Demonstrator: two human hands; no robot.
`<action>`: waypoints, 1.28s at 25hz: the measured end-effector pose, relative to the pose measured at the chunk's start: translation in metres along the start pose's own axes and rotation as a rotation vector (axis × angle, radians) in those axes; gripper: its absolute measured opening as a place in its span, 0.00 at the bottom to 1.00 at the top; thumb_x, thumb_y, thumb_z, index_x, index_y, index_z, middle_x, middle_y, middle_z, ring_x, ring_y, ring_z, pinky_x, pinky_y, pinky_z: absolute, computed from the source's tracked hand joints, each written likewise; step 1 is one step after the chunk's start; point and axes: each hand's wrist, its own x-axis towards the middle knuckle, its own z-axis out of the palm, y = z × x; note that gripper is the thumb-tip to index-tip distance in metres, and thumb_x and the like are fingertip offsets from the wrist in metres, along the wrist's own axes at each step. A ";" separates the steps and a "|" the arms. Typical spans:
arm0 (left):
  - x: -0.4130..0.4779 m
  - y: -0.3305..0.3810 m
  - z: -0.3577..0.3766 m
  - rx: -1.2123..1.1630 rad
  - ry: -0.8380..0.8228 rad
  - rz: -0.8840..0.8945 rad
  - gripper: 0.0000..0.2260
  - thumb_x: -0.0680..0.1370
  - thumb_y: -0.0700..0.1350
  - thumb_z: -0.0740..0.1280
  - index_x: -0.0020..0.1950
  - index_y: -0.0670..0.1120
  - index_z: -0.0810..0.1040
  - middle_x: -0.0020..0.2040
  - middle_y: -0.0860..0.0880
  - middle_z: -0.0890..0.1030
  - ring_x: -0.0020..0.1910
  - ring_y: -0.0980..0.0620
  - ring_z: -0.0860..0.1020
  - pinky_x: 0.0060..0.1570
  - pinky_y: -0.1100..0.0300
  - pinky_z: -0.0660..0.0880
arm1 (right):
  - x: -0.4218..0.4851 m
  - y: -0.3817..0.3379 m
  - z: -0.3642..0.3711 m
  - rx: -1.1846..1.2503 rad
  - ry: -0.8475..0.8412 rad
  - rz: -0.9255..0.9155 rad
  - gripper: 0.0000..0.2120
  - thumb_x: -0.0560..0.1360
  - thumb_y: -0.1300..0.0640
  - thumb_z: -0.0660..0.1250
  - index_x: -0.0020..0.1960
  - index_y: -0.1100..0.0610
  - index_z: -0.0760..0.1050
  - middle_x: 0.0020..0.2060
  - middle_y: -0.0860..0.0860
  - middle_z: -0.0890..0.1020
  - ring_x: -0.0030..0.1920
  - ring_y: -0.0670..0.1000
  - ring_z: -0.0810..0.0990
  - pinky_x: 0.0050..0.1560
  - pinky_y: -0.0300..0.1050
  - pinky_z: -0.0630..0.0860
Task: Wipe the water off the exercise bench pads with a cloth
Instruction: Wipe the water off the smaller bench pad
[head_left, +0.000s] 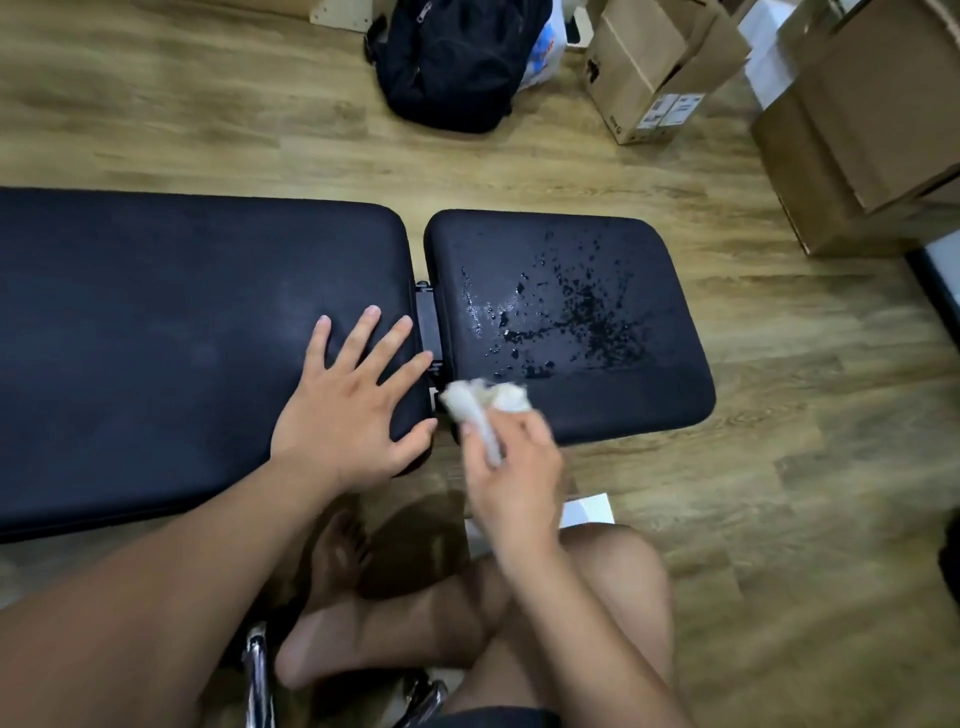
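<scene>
A long black bench pad fills the left half of the view and looks dry. My left hand lies flat on its right end, fingers spread. A shorter black seat pad sits to the right across a narrow hinge gap. Water droplets are scattered over its middle. My right hand grips a crumpled white cloth at the near left corner of the seat pad, just short of the droplets.
A black backpack lies on the wooden floor beyond the bench. Cardboard boxes stand at the back right. My bare legs are folded below the bench, with a white paper on the floor beside them.
</scene>
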 end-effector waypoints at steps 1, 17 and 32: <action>0.000 0.001 -0.001 0.004 -0.004 0.001 0.33 0.75 0.68 0.48 0.77 0.56 0.65 0.80 0.48 0.58 0.80 0.44 0.50 0.74 0.34 0.49 | -0.003 -0.005 -0.001 0.040 -0.041 -0.054 0.13 0.71 0.46 0.63 0.49 0.51 0.81 0.41 0.52 0.78 0.37 0.56 0.78 0.38 0.47 0.74; -0.001 0.000 0.001 -0.010 0.027 -0.015 0.33 0.75 0.68 0.48 0.76 0.56 0.65 0.80 0.48 0.58 0.80 0.43 0.50 0.74 0.35 0.48 | -0.020 -0.009 0.004 0.155 0.134 0.343 0.10 0.70 0.65 0.65 0.51 0.58 0.73 0.48 0.56 0.72 0.43 0.52 0.69 0.48 0.41 0.67; 0.001 -0.001 0.002 -0.065 0.065 0.004 0.32 0.76 0.67 0.52 0.75 0.54 0.68 0.79 0.47 0.61 0.80 0.43 0.51 0.75 0.36 0.48 | 0.025 0.021 -0.021 0.540 0.339 0.986 0.12 0.74 0.64 0.58 0.55 0.56 0.73 0.44 0.49 0.75 0.44 0.53 0.75 0.47 0.40 0.71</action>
